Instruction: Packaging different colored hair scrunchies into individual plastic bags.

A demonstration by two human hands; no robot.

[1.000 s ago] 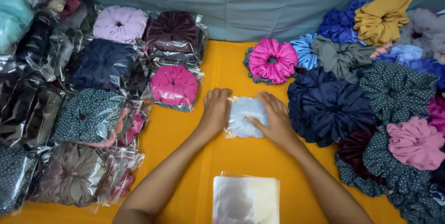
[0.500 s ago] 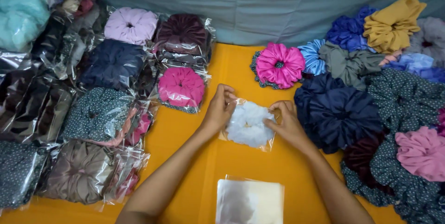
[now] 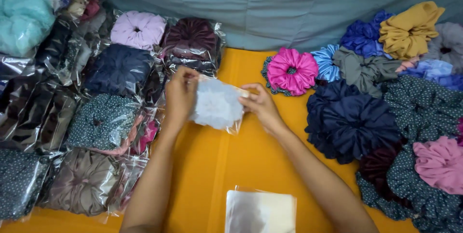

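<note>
Stage: pale blue fabric scrunchie in a clear plastic bag [image 3: 217, 105] lifted above the orange table [image 3: 212, 165] | left hand [image 3: 179, 97] and right hand [image 3: 258, 106] pinch its 2 sides | bagged scrunchies [image 3: 111, 117] left of it look finished | loose scrunchies [image 3: 366, 117] right of it remain | empty clear bags [image 3: 260, 211] below it.

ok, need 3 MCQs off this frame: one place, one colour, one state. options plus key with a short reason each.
1. Where is the stack of empty clear bags?
A. near edge of the yellow table, between the forearms
B. on the bagged pile at left
C. against the grey backdrop

2. What colour is the scrunchie in the bag being held?
A. magenta
B. white
C. mustard

3. How is that bag held?
A. flat on the table, untouched
B. by one hand only
C. lifted, left hand and right hand on opposite edges

Key: 1 A, it lies at the bottom centre; 2 B, pale fabric shows through the plastic; 3 C, both hands pinch it.
</note>
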